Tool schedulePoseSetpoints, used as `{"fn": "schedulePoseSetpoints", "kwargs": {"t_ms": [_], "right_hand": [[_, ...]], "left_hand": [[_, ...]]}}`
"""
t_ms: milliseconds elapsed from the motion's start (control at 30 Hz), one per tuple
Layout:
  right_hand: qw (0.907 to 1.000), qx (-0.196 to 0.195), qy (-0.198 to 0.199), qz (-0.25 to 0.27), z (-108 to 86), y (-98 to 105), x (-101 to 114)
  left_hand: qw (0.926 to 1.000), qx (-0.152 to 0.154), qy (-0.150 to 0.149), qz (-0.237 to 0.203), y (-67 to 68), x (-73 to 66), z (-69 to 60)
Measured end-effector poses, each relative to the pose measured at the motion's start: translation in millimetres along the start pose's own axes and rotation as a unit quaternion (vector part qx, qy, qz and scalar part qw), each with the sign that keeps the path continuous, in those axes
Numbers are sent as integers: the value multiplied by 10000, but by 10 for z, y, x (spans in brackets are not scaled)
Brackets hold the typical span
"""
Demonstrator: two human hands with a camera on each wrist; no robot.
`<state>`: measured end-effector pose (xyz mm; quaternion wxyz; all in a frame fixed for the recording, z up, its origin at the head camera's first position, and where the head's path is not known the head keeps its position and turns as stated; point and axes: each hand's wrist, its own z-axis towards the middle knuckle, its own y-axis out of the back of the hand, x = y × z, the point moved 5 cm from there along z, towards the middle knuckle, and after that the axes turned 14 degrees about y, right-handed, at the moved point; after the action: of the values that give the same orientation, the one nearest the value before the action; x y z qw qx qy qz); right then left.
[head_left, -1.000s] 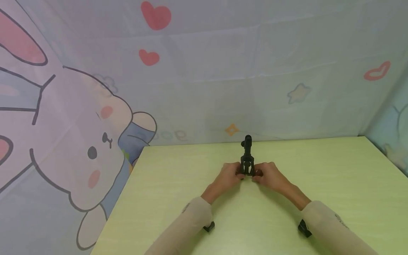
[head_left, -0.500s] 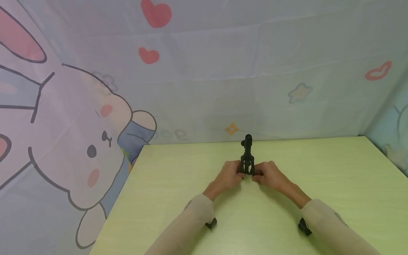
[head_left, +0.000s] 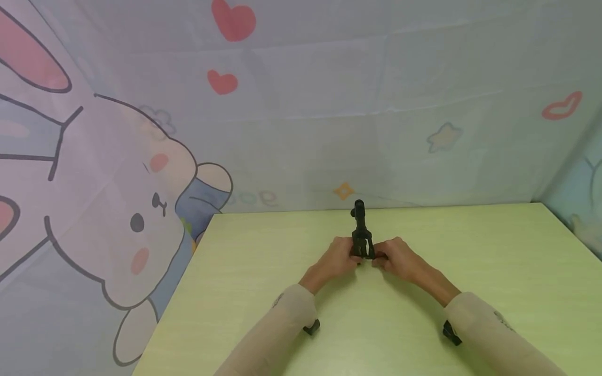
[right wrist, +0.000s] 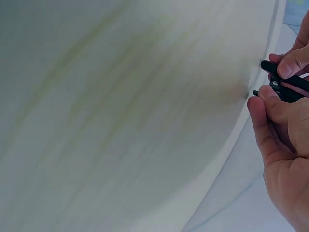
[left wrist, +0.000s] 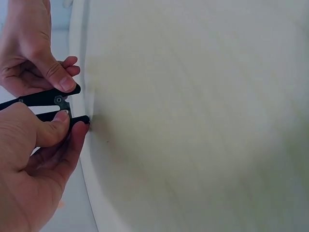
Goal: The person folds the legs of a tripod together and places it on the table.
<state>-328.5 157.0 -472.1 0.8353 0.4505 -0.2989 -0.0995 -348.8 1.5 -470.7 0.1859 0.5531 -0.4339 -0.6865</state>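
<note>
At the twelve-o'clock side of the light green table [head_left: 263, 250], the left hand [head_left: 336, 258] and right hand [head_left: 397, 258] pinch a black mini tripod [head_left: 360, 221] by its legs [left wrist: 41, 98]; it sits between them, two o'clock from the left, ten from the right.

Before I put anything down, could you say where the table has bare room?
Free: the table between its left edge and left sleeve, between right sleeve and right edge, and between both sleeves. Crowded: around the black stand, held between left grip and right grip.
</note>
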Motion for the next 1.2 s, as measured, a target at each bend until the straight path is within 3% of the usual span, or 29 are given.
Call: {"fn": "schedulePoseSetpoints", "kwargs": {"t_ms": [267,567,733,900,1200], "right_hand": [[9998,-28,174,-65,4,-28,3],[10000,-50,64,3,12,-42,-29],[9999,-106,-117,59,-6,-6,-67],[9998,-172,-109,70,-2,-3,-66],[9996,-12,-259,118,-53,-1,-70]], "left_hand": [[9996,101,-118,237,10,-23,25],[9993,-42,-166,344,-22,-5,6],[9999,65,63,138,-67,0,-25],[9996,-83,257,89,-51,-33,-45],[9981,-177,318,503,-29,-79,-34]]}}
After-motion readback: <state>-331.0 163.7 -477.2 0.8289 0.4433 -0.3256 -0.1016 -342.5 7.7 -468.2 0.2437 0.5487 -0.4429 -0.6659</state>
